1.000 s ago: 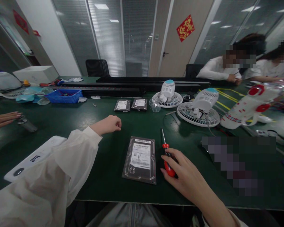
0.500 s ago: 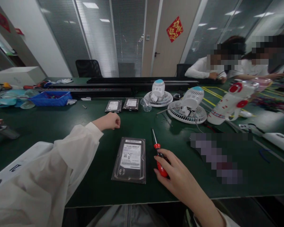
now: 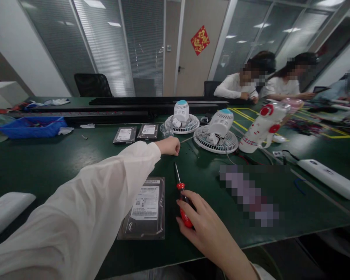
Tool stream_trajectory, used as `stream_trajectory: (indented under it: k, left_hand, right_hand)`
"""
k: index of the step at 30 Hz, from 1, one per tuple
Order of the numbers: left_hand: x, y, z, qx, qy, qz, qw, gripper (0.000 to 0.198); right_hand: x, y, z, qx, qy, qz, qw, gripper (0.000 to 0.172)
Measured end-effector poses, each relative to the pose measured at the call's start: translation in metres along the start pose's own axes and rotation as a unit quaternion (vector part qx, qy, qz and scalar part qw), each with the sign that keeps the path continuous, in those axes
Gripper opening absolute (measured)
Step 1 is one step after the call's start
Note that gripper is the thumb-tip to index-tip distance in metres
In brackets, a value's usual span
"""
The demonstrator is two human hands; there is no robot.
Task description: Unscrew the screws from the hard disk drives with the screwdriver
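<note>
Sits at a dark green counter (image 3: 61, 155), smooth and faintly shiny, with long black rails (image 3: 157, 102) along the far side. Faces glass panels with blinds (image 3: 142, 46), a pale door (image 3: 198, 74) with a red and gold diamond-shaped sign (image 3: 200, 40), and a black chair (image 3: 93, 84) at left. Shares the room with people in light tops (image 3: 231, 87) at far right. Has a blue bin (image 3: 33, 127) at left, two white fans (image 3: 220, 126) grille-down in the middle, and a red-and-white bottle (image 3: 255, 130) and a white power strip (image 3: 331, 179) at right. Has the nearest hard drive (image 3: 148, 210) flat near the counter's front edge: rectangular, grey metal, white label up, with print too small to read and a ring mark near one corner. Covers part of its left side from view with a white sleeve (image 3: 105, 194). Grasps a screwdriver (image 3: 185, 216) loosely in the right hand (image 3: 202, 225), just right of the drive, red and black in the handle, shaft pointing away. Holds the left hand (image 3: 169, 146) clenched beyond the drive, near small loose pieces (image 3: 189, 151); cannot tell its contents. Has two more hard drives (image 3: 125, 135) side by side farther off.
</note>
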State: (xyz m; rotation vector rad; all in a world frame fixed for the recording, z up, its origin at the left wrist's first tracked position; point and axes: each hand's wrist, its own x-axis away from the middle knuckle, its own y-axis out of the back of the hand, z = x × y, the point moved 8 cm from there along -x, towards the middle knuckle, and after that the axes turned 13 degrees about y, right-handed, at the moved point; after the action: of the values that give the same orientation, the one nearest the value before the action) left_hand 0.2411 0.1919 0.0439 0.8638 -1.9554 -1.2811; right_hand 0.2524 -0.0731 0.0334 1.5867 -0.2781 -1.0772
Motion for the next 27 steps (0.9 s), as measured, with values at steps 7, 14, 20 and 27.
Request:
stream_trajectory:
  k: [7,14,20,27]
  left_hand:
    - [-0.014,-0.01,-0.032,0.048,-0.054,-0.009,0.997,0.006]
    - [0.004,0.002,-0.022,0.072,-0.053,-0.016,0.996,0.016]
    - [0.065,0.042,0.011,0.039,0.006,-0.106,0.994,0.019]
    - [0.196,0.064,0.069,-0.047,0.212,-0.129,0.968,0.04]
  right_hand:
    - [0.0,0.0,0.0,-0.013,-0.006,0.006,1.0,0.031]
    - [0.001,-0.001,-0.002,-0.014,-0.007,0.005,1.0,0.028]
    - [0.0,-0.001,-0.006,0.003,-0.018,0.001,1.0,0.029]
    - [-0.009,0.029,0.018,0.118,0.014,-0.109,0.987,0.024]
